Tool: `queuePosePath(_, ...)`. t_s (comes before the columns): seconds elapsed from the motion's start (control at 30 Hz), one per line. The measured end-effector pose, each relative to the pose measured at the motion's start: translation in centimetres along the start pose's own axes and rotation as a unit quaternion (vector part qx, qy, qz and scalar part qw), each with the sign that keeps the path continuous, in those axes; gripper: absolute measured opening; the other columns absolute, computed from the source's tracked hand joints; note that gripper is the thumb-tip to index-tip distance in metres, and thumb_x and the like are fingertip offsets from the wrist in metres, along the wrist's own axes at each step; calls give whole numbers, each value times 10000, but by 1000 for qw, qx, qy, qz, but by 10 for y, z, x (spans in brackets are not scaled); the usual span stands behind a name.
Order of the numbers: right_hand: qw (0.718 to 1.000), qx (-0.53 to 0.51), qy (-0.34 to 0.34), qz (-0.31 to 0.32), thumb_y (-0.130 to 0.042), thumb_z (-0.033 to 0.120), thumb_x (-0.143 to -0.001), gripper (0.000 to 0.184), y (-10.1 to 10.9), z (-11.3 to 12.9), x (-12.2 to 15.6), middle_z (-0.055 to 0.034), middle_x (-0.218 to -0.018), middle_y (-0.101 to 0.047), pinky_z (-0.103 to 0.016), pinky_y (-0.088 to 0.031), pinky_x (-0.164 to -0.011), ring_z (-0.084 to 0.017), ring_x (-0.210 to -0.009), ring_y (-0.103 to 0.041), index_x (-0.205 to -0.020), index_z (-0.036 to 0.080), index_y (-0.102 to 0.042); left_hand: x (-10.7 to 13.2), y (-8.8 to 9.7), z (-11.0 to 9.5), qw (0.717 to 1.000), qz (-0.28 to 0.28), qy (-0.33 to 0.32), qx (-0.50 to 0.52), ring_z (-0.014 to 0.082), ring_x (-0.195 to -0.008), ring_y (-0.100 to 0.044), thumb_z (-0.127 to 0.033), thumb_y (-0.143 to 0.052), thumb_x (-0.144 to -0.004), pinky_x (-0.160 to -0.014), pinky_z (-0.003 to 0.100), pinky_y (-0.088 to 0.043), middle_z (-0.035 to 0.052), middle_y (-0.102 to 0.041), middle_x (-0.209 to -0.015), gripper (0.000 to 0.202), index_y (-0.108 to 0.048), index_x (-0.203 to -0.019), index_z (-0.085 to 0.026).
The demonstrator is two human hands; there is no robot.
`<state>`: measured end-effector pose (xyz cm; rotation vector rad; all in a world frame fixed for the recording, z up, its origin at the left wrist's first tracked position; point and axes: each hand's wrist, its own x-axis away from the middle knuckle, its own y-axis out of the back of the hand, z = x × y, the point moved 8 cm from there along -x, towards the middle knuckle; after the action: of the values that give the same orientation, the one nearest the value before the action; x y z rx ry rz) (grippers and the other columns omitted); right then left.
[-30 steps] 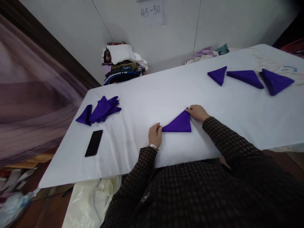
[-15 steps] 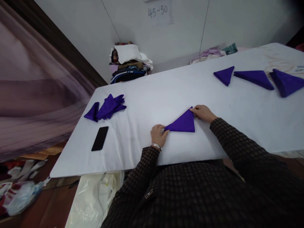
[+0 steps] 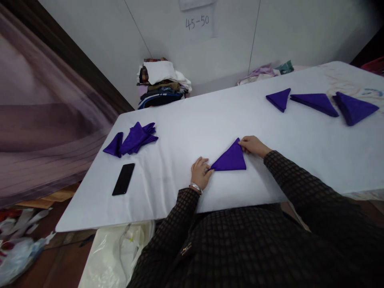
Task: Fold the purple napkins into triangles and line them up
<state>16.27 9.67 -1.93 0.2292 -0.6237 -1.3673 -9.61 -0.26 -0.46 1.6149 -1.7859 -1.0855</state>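
A purple napkin (image 3: 230,159), folded into a flat triangle, lies on the white table (image 3: 186,136) just below the middle of the frame, near the table's lower edge. The left hand (image 3: 200,172) sits at the triangle's lower left corner, its fingers drawn together and their tips closed on that corner; a bracelet (image 3: 195,187) rings the wrist. The right hand (image 3: 252,145) is at the upper tip of the triangle, fingers curled and pinching the point. Both arms wear dark checked sleeves.

Left of centre, a black phone (image 3: 123,179) lies flat on the table, and above it a loose pile (image 3: 132,138) of purple napkins. At the upper right of the frame three folded triangles (image 3: 315,103) lie in a row, close to each other and well apart from the hands. Past the table's upper edge, clothes (image 3: 162,82) are stacked against the wall, and a sheet (image 3: 197,22) marked "45-50" hangs at the top.
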Motion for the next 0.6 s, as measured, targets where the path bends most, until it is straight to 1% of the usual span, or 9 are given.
queuePosePath(0.17,999,4,18,-33,-555,219,-848,205,2,0,-2,-7,-561,-602,-212,-369,-410,-89,-408,-481,-648,173,-565,1,-4,-2,999,31,-21,-4,285,-1354,-385,-213,-637,-824,-1097,545,-285,33,-628,-1262,74,-641,-752,-234)
queuePosePath(0.3,999,-4,22,-40,-552,221,-855,202,1,0,-2,-9,-571,-597,-219,-377,-423,-93,-413,-485,-659,172,-559,2,-4,-4,999,43,-20,-4,270,-1361,-383,-187,-572,-861,-1112,549,-250,31,-632,-1258,116,-644,-783,-232)
queuePosePath(0.43,999,9,19,-36,-559,298,-870,250,0,4,-2,-7,-560,-588,-224,-375,-421,-95,-411,-484,-652,176,-551,3,-4,-6,999,47,-24,-8,258,-1366,-377,-174,-523,-885,-1115,542,-239,37,-631,-1258,152,-639,-801,-227)
queuePosePath(0.53,999,21,23,-29,-565,359,-868,283,-1,8,-1,3,-541,-576,-226,-372,-426,-101,-414,-490,-648,181,-551,3,-5,-5,999,48,-20,-2,266,-1372,-366,-215,-541,-889,-1120,550,-219,46,-618,-1278,126,-624,-796,-224)
queuePosePath(0.6,998,34,34,-28,-557,349,-865,281,-1,11,-1,11,-527,-570,-226,-374,-441,-101,-418,-493,-638,184,-548,3,-5,-4,999,48,-15,0,283,-1374,-360,-266,-607,-859,-1122,561,-207,55,-604,-1298,87,-614,-785,-221)
